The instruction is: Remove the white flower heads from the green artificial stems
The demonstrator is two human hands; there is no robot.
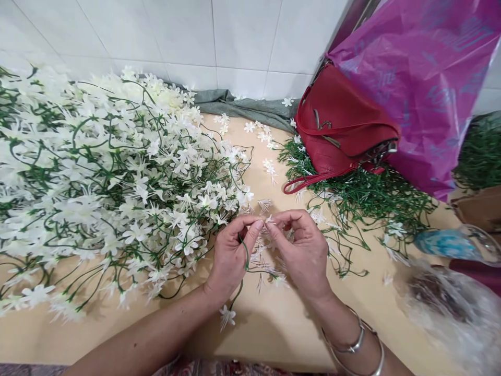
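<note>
My left hand [231, 256] is closed in a pinch round a thin green artificial flower stem [246, 256], which hangs below the wrist and ends in a white blossom [227, 316]. My right hand [303, 248] is also pinched, its fingertips meeting the left ones at a small white flower piece [269, 220]. Both hands hover over the beige table [274, 329] near its front edge. A big heap of white artificial flowers on green stems [109, 177] lies to the left of my hands.
A red handbag [340, 130] rests on a pile of bare green stems [364, 196] at back right. A purple plastic bag [426, 78] stands behind it. Loose white blossoms [270, 167] dot the table. A clear plastic bag [450, 303] lies at right. A grey cloth [242, 107] lines the tiled wall.
</note>
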